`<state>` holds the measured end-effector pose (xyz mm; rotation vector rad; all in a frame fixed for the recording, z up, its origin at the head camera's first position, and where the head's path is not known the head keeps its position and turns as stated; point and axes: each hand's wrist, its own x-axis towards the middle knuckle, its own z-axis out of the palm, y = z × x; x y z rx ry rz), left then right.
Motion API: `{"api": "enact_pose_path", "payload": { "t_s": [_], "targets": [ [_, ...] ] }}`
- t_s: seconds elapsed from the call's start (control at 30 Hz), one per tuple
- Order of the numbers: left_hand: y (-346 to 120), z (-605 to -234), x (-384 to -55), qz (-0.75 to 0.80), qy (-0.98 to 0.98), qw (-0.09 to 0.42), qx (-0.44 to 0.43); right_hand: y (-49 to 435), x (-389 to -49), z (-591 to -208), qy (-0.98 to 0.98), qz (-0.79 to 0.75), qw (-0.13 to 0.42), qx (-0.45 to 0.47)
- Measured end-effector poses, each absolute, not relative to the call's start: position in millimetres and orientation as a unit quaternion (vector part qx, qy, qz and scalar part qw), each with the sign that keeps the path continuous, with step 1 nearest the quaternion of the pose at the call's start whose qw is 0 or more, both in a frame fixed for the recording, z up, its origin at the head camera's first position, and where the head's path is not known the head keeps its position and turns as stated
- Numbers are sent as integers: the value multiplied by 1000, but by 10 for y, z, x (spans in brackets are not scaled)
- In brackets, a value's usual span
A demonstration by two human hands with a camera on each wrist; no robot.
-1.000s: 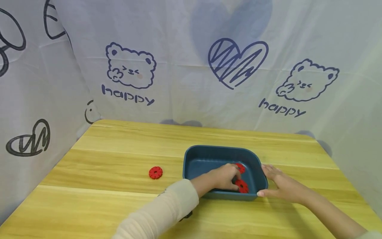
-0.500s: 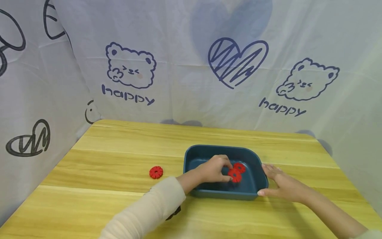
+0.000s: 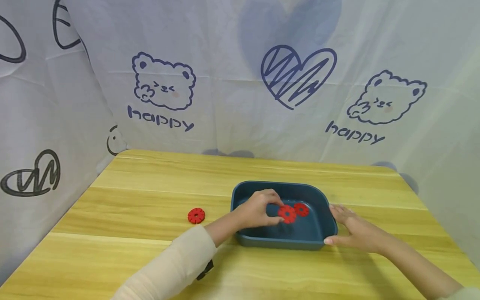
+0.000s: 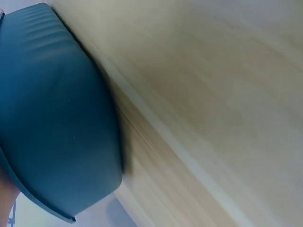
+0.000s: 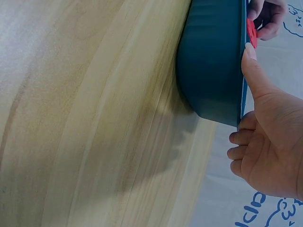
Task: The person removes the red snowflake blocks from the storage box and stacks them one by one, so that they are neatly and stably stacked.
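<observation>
Red disc [image 3: 287, 213] pinched at left hand [image 3: 256, 210] fingers, over blue tray [image 3: 240, 196]

Staged recording booth: wooden table [image 3: 157, 175] walled by cartoon-print cloth [image 3: 225, 75] (bears, hearts, "happy").

The word "happy" stands under each bear drawn on the white backdrop cloth [image 3: 232, 83].
</observation>
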<state>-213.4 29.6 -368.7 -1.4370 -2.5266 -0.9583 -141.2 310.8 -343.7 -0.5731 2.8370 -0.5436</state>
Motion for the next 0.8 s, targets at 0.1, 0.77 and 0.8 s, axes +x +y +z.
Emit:
{"api": "enact_pose_path", "payload": {
  "t_s": [0.1,0.77,0.8],
  "targets": [
    [243,-3686,-2132,-321,-824,47,-465,3107,-1415,-3430,959,-182,102,-194],
    [-124,-3689,-2051,-342,-815,137,-448,3112,-1417,-3389,956,-190,109,-193],
    [-148,-3689,-2053,-343,-814,138,-447,3112,-1417,-3385,956,-192,109,-192]
  ]
}}
